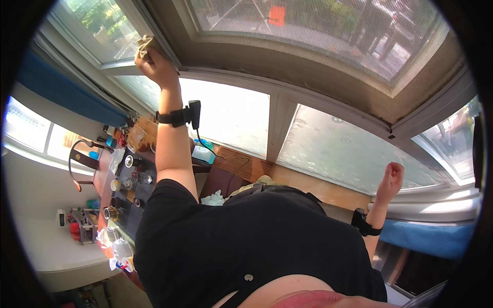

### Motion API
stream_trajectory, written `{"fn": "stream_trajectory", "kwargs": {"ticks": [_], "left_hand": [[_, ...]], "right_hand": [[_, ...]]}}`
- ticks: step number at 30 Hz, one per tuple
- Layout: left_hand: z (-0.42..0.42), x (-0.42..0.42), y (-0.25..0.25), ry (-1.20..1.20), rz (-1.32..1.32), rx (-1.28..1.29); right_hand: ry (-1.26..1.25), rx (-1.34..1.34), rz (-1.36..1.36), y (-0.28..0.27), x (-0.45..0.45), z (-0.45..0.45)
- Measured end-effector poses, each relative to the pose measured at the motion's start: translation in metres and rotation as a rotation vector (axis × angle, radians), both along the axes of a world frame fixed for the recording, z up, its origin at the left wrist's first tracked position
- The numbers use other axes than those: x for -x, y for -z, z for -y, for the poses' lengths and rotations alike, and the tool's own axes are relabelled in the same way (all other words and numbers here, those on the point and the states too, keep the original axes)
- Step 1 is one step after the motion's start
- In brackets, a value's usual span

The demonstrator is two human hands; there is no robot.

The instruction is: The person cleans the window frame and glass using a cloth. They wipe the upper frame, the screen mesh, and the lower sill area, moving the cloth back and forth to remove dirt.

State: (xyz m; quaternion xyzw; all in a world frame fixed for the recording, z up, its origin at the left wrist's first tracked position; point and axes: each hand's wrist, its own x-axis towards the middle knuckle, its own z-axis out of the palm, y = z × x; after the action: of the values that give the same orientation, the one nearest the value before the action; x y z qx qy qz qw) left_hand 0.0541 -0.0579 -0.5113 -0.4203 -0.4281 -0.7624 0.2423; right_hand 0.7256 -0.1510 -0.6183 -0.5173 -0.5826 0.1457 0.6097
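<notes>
My left hand [154, 67] is raised at the upper left, gripping a crumpled tan cloth [146, 47]. The cloth is up against the window, near the join of the clear pane [104, 30] and its white frame [163, 38]; exact contact cannot be made out. Off to the right, my right hand [389, 181] is lifted with its fingers curled together, and no object shows in it. Behind that hand lies a frosted lower pane [346, 146]. Each wrist wears a black strap; a cable hangs from the device [194, 114] on the left one.
An insect screen [327, 23] fills the upper window. At left, a dark tea tray [129, 200] bears glass cups and jars beside a wooden chair [86, 159]. A tissue box [204, 154] stands below the sill. Blue curtains [423, 235] hang at both sides.
</notes>
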Motion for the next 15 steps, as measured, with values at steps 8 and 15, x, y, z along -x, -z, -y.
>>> {"fn": "stream_trajectory", "kwargs": {"ticks": [8,15], "left_hand": [[0.005,-0.030,-0.030,-0.369,-0.270,0.045],[0.018,-0.050,0.037,-0.248,-0.150,0.145]], "right_hand": [[0.017,0.006,0.070,0.009,0.013,0.006],[0.056,-0.063,0.240,-0.001,0.028,0.005]]}}
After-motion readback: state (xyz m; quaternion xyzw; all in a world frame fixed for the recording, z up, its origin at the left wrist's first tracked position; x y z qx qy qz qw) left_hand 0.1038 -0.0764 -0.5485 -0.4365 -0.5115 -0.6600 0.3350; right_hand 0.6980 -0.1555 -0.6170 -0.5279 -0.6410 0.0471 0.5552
